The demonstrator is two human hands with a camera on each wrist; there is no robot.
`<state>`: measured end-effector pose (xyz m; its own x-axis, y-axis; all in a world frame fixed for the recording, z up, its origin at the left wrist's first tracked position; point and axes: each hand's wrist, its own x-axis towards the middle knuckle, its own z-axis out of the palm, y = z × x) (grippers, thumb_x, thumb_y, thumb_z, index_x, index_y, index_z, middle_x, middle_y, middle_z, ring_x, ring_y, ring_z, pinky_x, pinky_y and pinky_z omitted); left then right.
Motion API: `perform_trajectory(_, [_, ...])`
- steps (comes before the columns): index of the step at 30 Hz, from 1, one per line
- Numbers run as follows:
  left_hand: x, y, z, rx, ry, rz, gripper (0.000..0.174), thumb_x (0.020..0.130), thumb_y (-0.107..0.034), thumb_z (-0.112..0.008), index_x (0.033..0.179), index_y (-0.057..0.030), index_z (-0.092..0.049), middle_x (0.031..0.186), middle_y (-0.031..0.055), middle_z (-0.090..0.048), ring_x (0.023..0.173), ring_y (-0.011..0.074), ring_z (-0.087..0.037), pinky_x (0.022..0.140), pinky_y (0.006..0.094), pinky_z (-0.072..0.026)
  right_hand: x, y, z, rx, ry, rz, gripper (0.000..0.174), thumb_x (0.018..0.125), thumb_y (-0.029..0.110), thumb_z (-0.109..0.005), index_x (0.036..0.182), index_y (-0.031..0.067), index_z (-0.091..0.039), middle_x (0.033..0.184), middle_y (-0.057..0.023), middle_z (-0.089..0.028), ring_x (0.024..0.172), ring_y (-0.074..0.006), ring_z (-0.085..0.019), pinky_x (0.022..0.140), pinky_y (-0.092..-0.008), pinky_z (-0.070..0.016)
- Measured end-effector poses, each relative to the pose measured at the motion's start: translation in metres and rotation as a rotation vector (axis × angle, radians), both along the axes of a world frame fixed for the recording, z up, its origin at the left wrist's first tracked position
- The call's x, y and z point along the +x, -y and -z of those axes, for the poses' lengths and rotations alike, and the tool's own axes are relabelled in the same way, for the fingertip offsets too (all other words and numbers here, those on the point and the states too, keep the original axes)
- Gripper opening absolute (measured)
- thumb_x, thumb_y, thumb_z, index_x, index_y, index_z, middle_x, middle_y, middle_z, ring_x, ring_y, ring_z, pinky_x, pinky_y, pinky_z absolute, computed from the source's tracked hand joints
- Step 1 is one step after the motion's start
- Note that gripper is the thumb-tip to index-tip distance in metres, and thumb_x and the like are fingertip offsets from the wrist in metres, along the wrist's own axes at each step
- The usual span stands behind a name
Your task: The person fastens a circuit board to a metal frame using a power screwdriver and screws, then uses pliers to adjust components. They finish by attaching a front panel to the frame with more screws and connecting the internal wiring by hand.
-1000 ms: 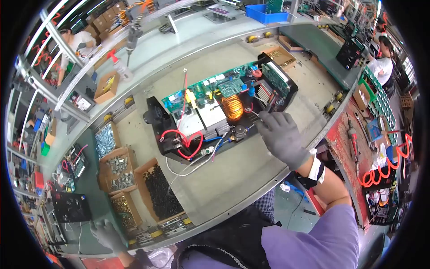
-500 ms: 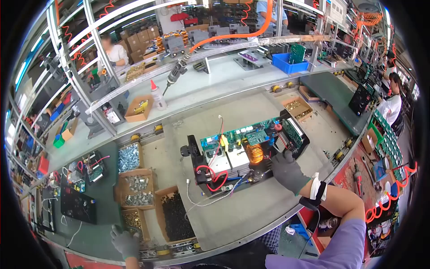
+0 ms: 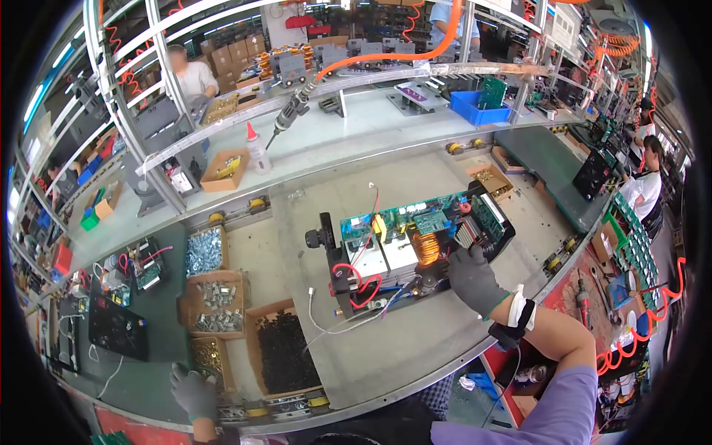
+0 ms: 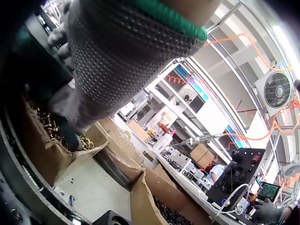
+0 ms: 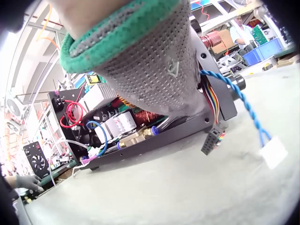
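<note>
An open black chassis (image 3: 437,289) filled with circuit boards, white heat sinks and a copper coil (image 3: 426,248) lies on the grey work plate. My gloved right hand (image 3: 475,280) is at its near right side, fingers bent over the edge among the parts. The right wrist view shows the glove (image 5: 154,70) over the chassis wall; its fingertips are hidden, and I cannot tell what they hold. My gloved left hand (image 3: 194,393) is beside a small cardboard box of brass screws (image 3: 210,356), fingers loosely extended, thumb side close over the box in the left wrist view.
Cardboard boxes of silvery parts (image 3: 216,304) and black screws (image 3: 285,352) stand left of the chassis. A twisted blue cable (image 5: 246,105) hangs out on its right. A power screwdriver (image 3: 293,111) hangs beyond. A black fan panel (image 3: 119,326) lies on the green belt.
The head view has tilted up and turned, so the chassis appears farther right and lower. My right hand stays at the chassis; my left remains near the brass screw box.
</note>
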<state>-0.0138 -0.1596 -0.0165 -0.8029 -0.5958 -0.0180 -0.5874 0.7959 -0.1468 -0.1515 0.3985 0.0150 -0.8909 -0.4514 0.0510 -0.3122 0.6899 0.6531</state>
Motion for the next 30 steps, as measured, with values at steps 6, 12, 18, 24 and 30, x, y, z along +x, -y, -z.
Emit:
perform_trajectory(6, [-0.002,0.003,-0.005,-0.042,-0.052,0.124,0.039,0.076,-0.037,-0.068,0.096,-0.0033,-0.072,0.134,0.0219,-0.050,0.120,0.0373,-0.050,0.099,0.0449,-0.0432,-0.011,-0.017,0.015,-0.084,-0.090,-0.002,0.022,0.084,0.012,-0.049,0.100,0.0053,-0.063,0.092,-0.0072,-0.056,0.093,-0.0250,-0.052,0.092,-0.0458,-0.0373])
perform_trajectory(12, [0.003,0.008,-0.018,0.120,-0.039,0.043,0.026,0.080,-0.034,-0.065,0.093,-0.0123,-0.071,0.133,0.0128,-0.051,0.120,0.0349,-0.050,0.098,0.0473,-0.0433,-0.028,-0.050,0.036,-0.119,-0.019,0.244,0.026,0.085,0.016,-0.051,0.107,0.0099,-0.062,0.110,-0.0057,-0.054,0.108,-0.0227,-0.049,0.099,-0.0420,-0.0345])
perform_trajectory(18, [0.000,0.007,-0.011,0.070,0.012,0.003,0.024,0.080,-0.036,-0.067,0.089,-0.0145,-0.073,0.134,0.0120,-0.050,0.125,0.0321,-0.045,0.100,0.0468,-0.0416,-0.029,-0.061,0.038,-0.092,-0.071,0.072,0.020,0.088,0.014,-0.049,0.102,0.0052,-0.061,0.110,-0.0090,-0.054,0.108,-0.0278,-0.048,0.097,-0.0404,-0.0361])
perform_trajectory(24, [-0.041,-0.013,-0.004,-0.015,0.314,-0.074,0.059,0.086,-0.059,-0.055,0.116,-0.0114,-0.071,0.154,0.0160,-0.027,0.145,0.0324,-0.017,0.116,0.0504,-0.0129,-0.026,-0.066,0.036,-0.047,-0.068,0.111,0.023,0.086,0.011,-0.048,0.105,0.0076,-0.059,0.106,-0.0089,-0.054,0.107,-0.0243,-0.049,0.097,-0.0394,-0.0352])
perform_trajectory(30, [-0.048,-0.013,-0.008,0.035,0.277,-0.096,0.054,0.085,-0.059,-0.058,0.102,-0.0098,-0.076,0.155,0.0157,-0.027,0.145,0.0341,-0.016,0.116,0.0551,-0.0102,-0.030,-0.085,0.046,-0.306,-0.087,0.189,0.022,0.087,0.008,-0.045,0.104,0.0044,-0.056,0.107,-0.0101,-0.053,0.109,-0.0269,-0.048,0.100,-0.0428,-0.0349])
